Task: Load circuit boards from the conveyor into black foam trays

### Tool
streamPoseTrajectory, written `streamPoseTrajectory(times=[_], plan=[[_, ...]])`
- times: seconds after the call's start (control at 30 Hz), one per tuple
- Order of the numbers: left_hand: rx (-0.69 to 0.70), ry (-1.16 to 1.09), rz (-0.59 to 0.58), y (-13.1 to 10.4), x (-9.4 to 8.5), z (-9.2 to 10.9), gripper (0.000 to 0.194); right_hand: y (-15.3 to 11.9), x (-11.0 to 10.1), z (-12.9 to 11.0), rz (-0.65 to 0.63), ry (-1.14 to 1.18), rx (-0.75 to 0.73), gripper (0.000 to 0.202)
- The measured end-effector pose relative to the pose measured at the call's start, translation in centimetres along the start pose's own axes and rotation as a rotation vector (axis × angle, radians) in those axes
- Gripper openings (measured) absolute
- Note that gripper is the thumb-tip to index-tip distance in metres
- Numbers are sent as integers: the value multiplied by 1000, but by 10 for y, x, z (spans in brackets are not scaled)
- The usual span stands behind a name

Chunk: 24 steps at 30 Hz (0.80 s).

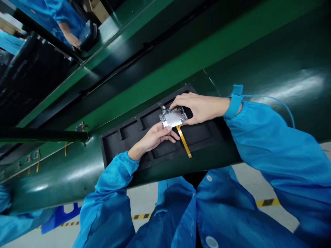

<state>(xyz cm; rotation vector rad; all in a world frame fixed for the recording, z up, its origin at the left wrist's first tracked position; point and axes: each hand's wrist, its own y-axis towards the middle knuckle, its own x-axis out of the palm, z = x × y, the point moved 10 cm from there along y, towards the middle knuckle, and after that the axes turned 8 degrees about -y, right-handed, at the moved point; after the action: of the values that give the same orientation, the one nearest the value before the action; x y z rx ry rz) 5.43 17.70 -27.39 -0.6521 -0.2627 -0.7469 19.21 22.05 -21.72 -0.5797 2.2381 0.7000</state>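
Observation:
A small circuit board [173, 118] with a silver metal shield is held over a black compartmented tray [129, 129]. My left hand [157, 135] grips its lower left edge, thumb on top and the other fingers underneath. From above and the right, my right hand [193, 106] holds the board between thumb and fingers, at its top edge and right corner. An orange flex cable [184, 142] hangs from the board's lower edge toward the front of the tray. A blue band with a cord is round my right wrist.
The tray lies on a green work surface [64, 175]. More boards with orange cables [37, 162] lie to the left, near a dark bar [43, 135]. Across the bench, another person's hand [72, 39] touches dark stacked items. A blue plastic object [60, 218] is at lower left.

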Motion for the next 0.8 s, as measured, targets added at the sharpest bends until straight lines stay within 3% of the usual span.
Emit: streamPoseTrajectory(times=[0.37,0.6,0.8], plan=[[22,-32,-55,-1,9,10,60,-13,-12,16,21,-216,50,51],[48,-19,-33,-1,3,8,57,-16,-14,20,24,-252,78,50],[57,-30,-4,1,-3,6,48,-18,-17,16,-50,-278,108,46]])
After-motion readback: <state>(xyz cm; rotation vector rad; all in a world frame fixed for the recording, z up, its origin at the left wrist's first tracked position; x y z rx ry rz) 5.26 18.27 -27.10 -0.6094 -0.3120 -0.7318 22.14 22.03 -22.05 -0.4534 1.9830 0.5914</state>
